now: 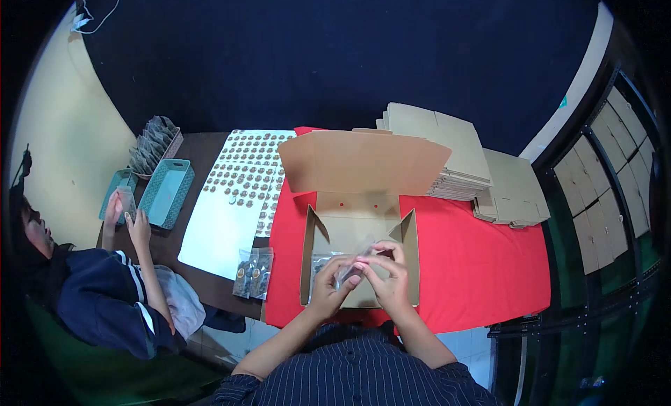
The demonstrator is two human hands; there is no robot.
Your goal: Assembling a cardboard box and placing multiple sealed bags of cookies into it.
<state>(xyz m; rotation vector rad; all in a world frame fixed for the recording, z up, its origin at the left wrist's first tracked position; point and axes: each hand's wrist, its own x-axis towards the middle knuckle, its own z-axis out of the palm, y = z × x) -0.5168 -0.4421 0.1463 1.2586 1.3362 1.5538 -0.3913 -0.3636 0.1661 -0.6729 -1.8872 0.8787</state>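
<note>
Over an open cardboard box [367, 196] on a red cloth, my left hand [334, 285] and my right hand [388, 277] hold one clear plastic bag [346, 272] between them, fingertips meeting near its upper edge. The fingers hide much of the bag, so its contents are hard to make out. Another clear bag [321, 260] lies inside the box at its left side, partly behind my left hand. The box lid stands raised at the far side, and its side flaps point up. Left of the box, filled clear bags [253, 272] with round stickers lie at the table's edge.
Flattened cardboard boxes [435, 138] are stacked at the back right, with a lower stack [511, 188] beside them. Sticker sheets [241, 180] lie left of the red cloth [472, 269]. Farther left are teal baskets [168, 194], a basket of filled bags [154, 144] and a co-worker [110, 296] holding a bag.
</note>
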